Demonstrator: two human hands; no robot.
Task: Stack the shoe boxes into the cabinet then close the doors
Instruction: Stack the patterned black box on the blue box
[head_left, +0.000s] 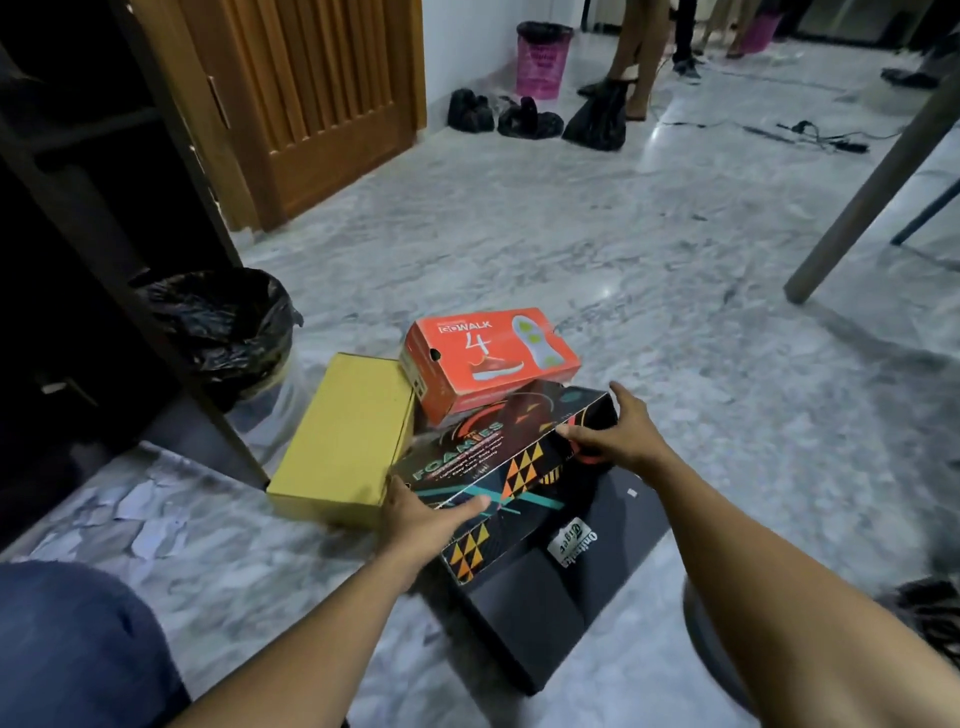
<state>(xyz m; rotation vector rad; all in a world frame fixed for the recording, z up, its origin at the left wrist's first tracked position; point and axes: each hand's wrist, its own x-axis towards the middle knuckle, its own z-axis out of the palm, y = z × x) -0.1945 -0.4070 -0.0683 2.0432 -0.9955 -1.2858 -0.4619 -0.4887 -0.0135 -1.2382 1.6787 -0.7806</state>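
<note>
A grey-white marble floor (597, 249) fills the room, with a wooden door (322, 104) at the far left. Along the left edge stands a dark cabinet (62, 171), open, its shelves in shadow. Just right of it sits a bin (223, 332) lined with a black bag.

In the middle of the floor, four shoe boxes are clustered. Furthest left is a plain yellow box (348, 441), lying flat. Touching its right side is a black patterned box (509, 452) printed with the word FOAMIES, which rests on top of a larger black box (561, 597). An orange box (488, 358) lies at the far side, its near edge overlapping the patterned box.

The left hand (421, 519) grips the near left end of the patterned box: the thumb lies flat on the lid, and the fingers wrap round the end, hidden from sight. The right hand (618, 431) grips the far right end, thumb on the lid and fingers curled over the far edge. The box sits squarely between the two hands.

At the right, a slanted furniture leg (872, 197) meets the floor.
</note>
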